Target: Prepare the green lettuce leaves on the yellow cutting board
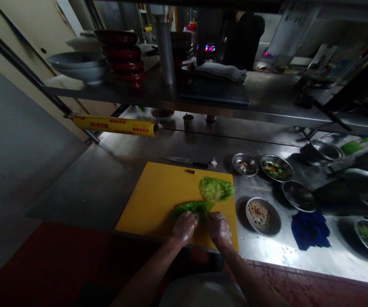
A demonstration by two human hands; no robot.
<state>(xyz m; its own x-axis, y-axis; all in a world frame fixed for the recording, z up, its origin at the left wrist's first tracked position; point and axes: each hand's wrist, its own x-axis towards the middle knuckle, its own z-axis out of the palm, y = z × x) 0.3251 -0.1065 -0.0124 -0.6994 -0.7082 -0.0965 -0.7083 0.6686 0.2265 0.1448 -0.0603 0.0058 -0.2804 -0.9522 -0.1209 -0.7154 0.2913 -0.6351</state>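
A yellow cutting board [152,200] lies on the steel counter. On its right half are two green lettuce leaves: one spread leaf [216,189] further back, and a darker leaf [192,208] nearer me. My left hand [185,226] and my right hand [218,227], both in clear plastic gloves, rest on the near edge of the darker leaf, fingers curled down onto it. A small red scrap [189,171] sits at the board's far edge.
A knife [185,161] lies behind the board. Several small steel dishes [263,215] with chopped food stand to the right, beside a blue cloth [310,229]. A yellow cling-film roll [116,125] hangs at left. Bowls [81,66] stack on the shelf above; a person in black stands behind.
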